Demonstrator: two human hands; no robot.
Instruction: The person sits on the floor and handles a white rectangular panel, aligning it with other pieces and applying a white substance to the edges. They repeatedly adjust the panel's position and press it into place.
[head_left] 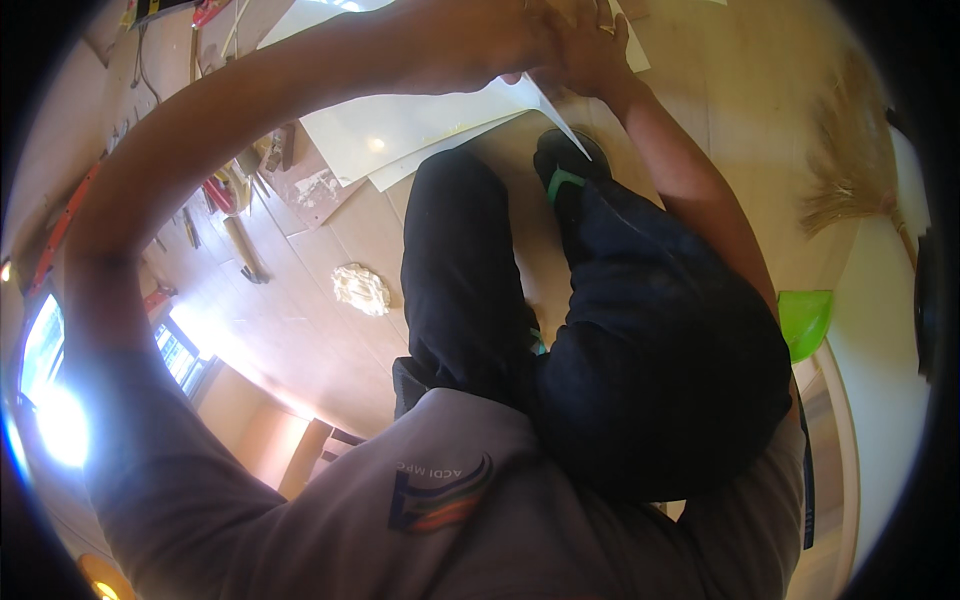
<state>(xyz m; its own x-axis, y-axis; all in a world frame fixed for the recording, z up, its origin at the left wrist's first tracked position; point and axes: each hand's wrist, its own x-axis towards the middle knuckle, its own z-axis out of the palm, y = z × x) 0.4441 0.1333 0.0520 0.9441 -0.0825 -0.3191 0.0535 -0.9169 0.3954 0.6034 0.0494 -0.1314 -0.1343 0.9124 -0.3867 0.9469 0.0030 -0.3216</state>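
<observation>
Pale floor (pixel 315 250) bears the white sheet (pixel 410 125), well in from the floor's right edge. Probably light, bendy and easily creased, it suits holding near its edges. The right hand (pixel 590 50) spreads its fingers; whether the left hand (pixel 520 45) grips cannot be told.

Hands (pixel 588 55) close together, arms (pixel 250 95) bowed
</observation>
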